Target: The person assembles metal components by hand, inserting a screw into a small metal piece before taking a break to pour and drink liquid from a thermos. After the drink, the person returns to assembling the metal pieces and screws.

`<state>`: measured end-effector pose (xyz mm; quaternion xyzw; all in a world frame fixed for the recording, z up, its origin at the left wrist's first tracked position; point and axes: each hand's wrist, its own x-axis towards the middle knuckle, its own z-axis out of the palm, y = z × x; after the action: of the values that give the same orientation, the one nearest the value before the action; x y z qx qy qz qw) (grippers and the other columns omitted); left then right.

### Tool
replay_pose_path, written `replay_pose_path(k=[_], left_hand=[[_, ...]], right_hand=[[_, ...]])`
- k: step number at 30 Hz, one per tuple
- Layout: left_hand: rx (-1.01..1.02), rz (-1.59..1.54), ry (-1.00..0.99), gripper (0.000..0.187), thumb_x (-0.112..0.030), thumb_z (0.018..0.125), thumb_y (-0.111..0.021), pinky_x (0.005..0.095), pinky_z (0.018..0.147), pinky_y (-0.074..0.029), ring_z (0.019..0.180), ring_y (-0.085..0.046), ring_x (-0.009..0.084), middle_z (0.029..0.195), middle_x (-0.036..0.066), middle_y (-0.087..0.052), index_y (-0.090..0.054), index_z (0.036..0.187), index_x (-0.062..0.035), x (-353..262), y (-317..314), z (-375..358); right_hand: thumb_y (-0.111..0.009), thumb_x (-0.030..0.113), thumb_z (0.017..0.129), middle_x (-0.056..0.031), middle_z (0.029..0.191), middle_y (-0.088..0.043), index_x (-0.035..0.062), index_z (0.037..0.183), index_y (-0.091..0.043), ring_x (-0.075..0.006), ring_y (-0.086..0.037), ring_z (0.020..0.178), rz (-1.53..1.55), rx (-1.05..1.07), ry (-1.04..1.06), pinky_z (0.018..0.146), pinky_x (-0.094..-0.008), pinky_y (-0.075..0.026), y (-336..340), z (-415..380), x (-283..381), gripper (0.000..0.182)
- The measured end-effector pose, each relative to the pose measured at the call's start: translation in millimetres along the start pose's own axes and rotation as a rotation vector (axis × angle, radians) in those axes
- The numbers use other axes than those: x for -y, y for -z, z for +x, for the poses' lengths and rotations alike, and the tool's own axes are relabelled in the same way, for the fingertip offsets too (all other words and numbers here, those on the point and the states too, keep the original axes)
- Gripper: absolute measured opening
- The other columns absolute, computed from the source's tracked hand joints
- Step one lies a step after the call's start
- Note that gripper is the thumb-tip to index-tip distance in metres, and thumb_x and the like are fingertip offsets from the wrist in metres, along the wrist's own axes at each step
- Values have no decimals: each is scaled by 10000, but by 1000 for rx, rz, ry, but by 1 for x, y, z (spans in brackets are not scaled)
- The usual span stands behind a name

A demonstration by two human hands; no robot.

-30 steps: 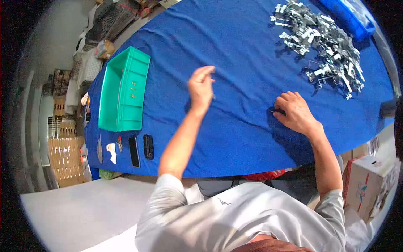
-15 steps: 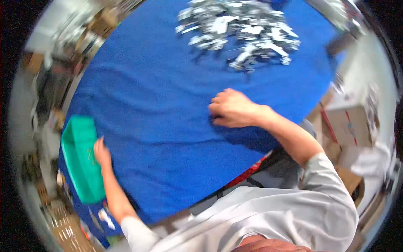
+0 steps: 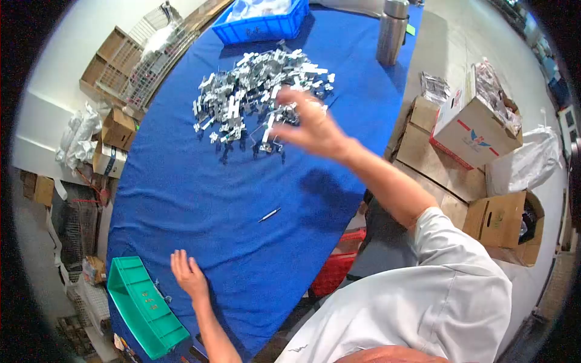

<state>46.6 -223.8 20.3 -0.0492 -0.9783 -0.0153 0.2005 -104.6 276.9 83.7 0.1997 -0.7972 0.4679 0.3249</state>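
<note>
My right hand [image 3: 307,124] is raised near the front right of a heap of small metal and white parts [image 3: 236,91]. Its fingers are spread, and nothing shows in them. On the blue cloth [image 3: 200,199] rests my left hand [image 3: 189,275], fingers stretched out and holding nothing. To its left stands a long green bin [image 3: 148,308] with a few small brownish pieces on its inner side. Between the hands and the heap lies a slim pen-like tool [image 3: 269,215]. Part of the heap is hidden behind my right hand.
A blue crate [image 3: 260,24] with whitish contents stands at the table's far end. Right of it is a steel flask [image 3: 392,33]. Cardboard boxes [image 3: 475,130] sit on the floor at right, and a red crate [image 3: 336,263] is below the table's near edge.
My right hand has gone from a closed shape over the cloth to spread fingers by the heap. The left hand has come away from the green bin. The pen-like tool now shows; the view has shifted.
</note>
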Motion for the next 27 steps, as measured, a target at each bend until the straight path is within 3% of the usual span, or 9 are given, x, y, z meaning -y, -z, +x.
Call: replay_pose_path(k=[4,8,12,15,16,17,20,23,27], left_hand=[[71,-82,42,373,-183,977,-536,485,1110,-342,1314,-451,417,1367,240,-541,-594,1269,41,-48,11,-33],[123,-97,124,394,-197,1006,-489,494,1113,-338,1316,-443,433,1393,269,-506,-571,1293,61,-59,7,-70],[138,-99,171,409,-199,1010,-480,488,1130,-319,1339,-422,426,1425,262,-479,-550,1317,61,-68,9,-83],[149,-119,208,411,-197,1007,-481,483,1135,-314,1346,-414,428,1431,258,-477,-549,1320,60,-77,13,-89],[156,-132,214,415,-190,1003,-486,477,1137,-313,1351,-412,426,1436,256,-472,-542,1325,64,-82,17,-91],[176,-113,218,412,-179,998,-494,472,1138,-314,1352,-415,419,1434,256,-474,-541,1333,54,-86,20,-94],[159,-150,217,364,-158,973,-536,452,1118,-346,1322,-459,405,1387,245,-527,-600,1271,41,-99,33,-103],[225,-253,303,333,-135,954,-564,446,1081,-390,1257,-524,398,1311,232,-592,-624,1221,55,-104,60,-109],[-19,-168,163,313,-73,919,-593,455,1050,-420,1202,-567,386,1256,221,-626,-634,1202,54,-135,90,-75]], right_hand=[[-824,312,739,-201,1287,-527,-23,1317,-458,-349,-507,1212,-484,-474,90,1035,-432,-404,123,27,-85,762],[-813,533,721,-293,1406,-406,-104,1430,-295,-396,-423,1317,-805,-522,-204,1125,-448,-324,222,39,-173,1085],[-825,616,660,-311,1488,-321,-114,1483,-163,-400,-319,1412,-644,-364,-444,1159,-441,-297,253,55,-213,1283],[-859,579,639,-304,1474,-350,-113,1487,-139,-364,-357,1397,-448,-216,-441,1147,-426,-322,251,60,-203,1310],[-896,524,618,-282,1389,-468,-116,1452,-189,-319,-474,1315,-518,-331,-353,1084,-411,-404,248,64,-267,1268],[-918,483,610,-238,1233,-600,-108,1347,-338,-284,-584,1182,-366,-319,-299,977,-407,-485,247,67,-271,1108],[-878,574,609,-243,1113,-654,-82,1197,-475,-364,-639,1080,-570,-370,-468,897,-434,-510,241,71,-296,969],[-858,618,597,-263,1129,-649,-84,1189,-479,-405,-632,1081,-619,-427,-503,897,-448,-508,234,68,-281,994],[-841,613,630,-255,1128,-654,-52,1190,-492,-389,-636,1086,-554,-421,-399,904,-448,-509,243,53,-253,937]])
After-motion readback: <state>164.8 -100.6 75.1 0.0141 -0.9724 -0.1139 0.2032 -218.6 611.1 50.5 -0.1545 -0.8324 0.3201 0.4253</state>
